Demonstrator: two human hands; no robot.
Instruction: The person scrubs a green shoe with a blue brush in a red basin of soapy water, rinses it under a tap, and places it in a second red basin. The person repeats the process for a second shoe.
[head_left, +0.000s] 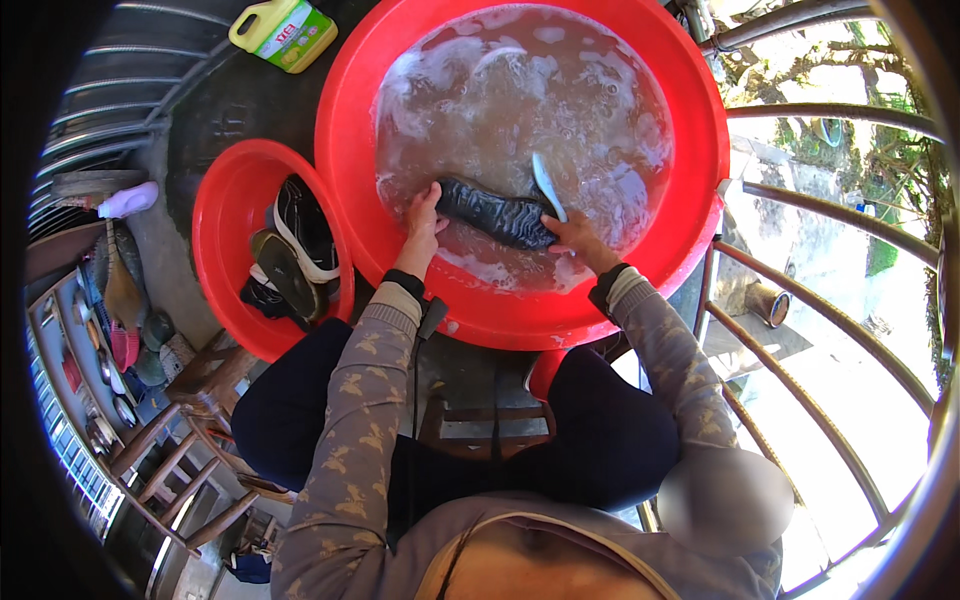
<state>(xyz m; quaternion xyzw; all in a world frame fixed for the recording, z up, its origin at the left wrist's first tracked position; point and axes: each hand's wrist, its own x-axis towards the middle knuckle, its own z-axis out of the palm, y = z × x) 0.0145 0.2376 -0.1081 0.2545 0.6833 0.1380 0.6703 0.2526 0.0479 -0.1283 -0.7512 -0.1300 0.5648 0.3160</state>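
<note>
A dark wet shoe (495, 214) lies across the murky, foamy water near my side of a big red plastic basin (525, 326), its ridged sole facing up. My left hand (426, 217) grips one end of it, thumb on the near side. At the other end, the fingers of my right hand (577, 234) touch the shoe. A light blue plastic handle, seemingly of a brush (549, 187), also rises from my right hand and points away from me; any bristles are hidden. Both wrists carry dark bands.
Left of the big basin, a smaller red basin (214, 217) holds several dark shoes (304, 225). A yellow detergent jug (285, 34) stands beyond it. Metal railings (825, 300) run along my right. A wooden chair (202, 465) and a shoe rack (82, 360) are at the left.
</note>
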